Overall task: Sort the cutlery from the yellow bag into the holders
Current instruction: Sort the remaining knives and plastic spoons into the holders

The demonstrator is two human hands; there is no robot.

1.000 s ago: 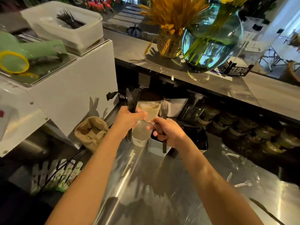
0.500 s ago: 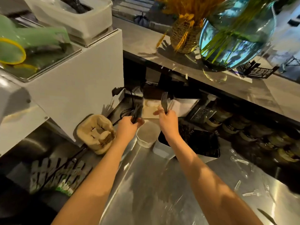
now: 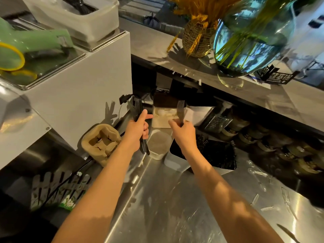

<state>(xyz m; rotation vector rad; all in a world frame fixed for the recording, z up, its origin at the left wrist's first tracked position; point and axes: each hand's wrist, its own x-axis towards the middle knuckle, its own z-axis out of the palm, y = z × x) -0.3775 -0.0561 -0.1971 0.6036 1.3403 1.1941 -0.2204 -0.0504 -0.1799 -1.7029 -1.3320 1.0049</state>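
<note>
My left hand grips a bundle of black plastic forks, tines up, with the index finger stretched out along them and the handles poking out below. My right hand holds a single black fork upright by its handle. Both hands hover over the holders at the back of the steel counter: a translucent round cup under my left hand and a white rectangular holder with a dark inside under my right wrist. A black tray of dark cutlery adjoins it. No yellow bag shows.
A white machine stands at left with a tub of black forks on top. A cardboard cup carrier leans below it. Clear plastic spoons lie scattered at right. A glass vase sits on the upper counter.
My left hand has raised its fork bundle upright again and stretched out its index finger. My right hand stays over the white holder with its fork. The view has shifted slightly.
</note>
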